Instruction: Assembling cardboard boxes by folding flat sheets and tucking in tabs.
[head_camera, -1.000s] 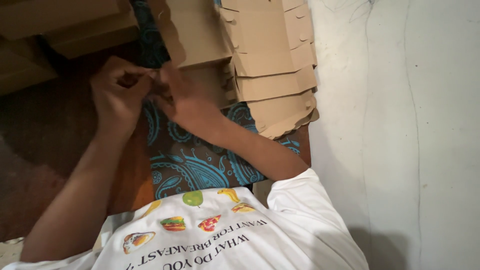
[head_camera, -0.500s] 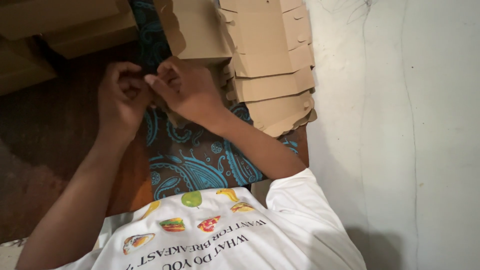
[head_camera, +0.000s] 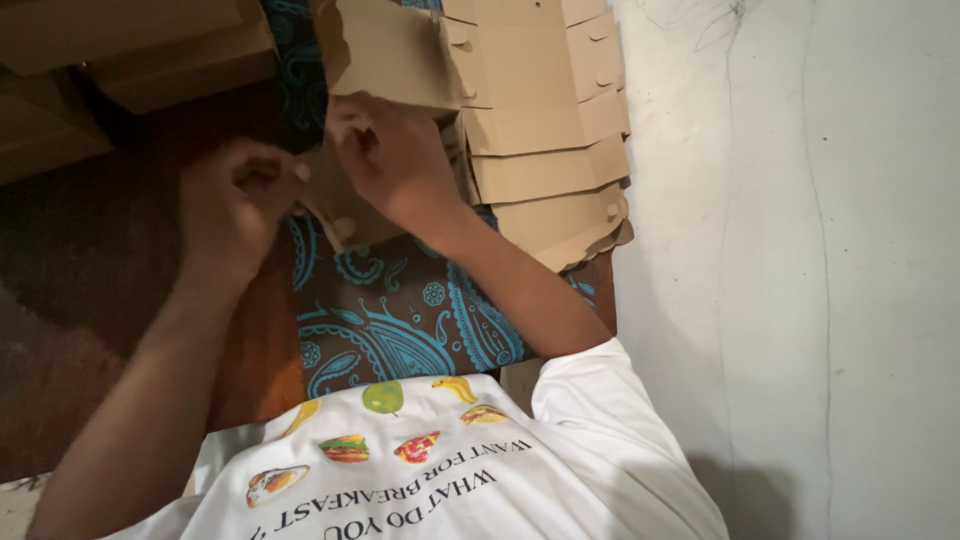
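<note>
Over patterned blue cloth (head_camera: 400, 330), left hand (head_camera: 235, 205) and right hand (head_camera: 395, 160) each grip a flat cardboard piece (head_camera: 385, 60).

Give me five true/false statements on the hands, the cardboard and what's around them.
1. Both hands are on a cardboard piece. True: left hand and right hand grip it.
2. A stack of flat cardboard blanks lies beside the wall. True.
3. The cloth under the work is plain red. False: dark with blue paisley.
4. The shirt is black. False: white, with food pictures.
5. The right hand holds scissors. False: no tool shows.
</note>
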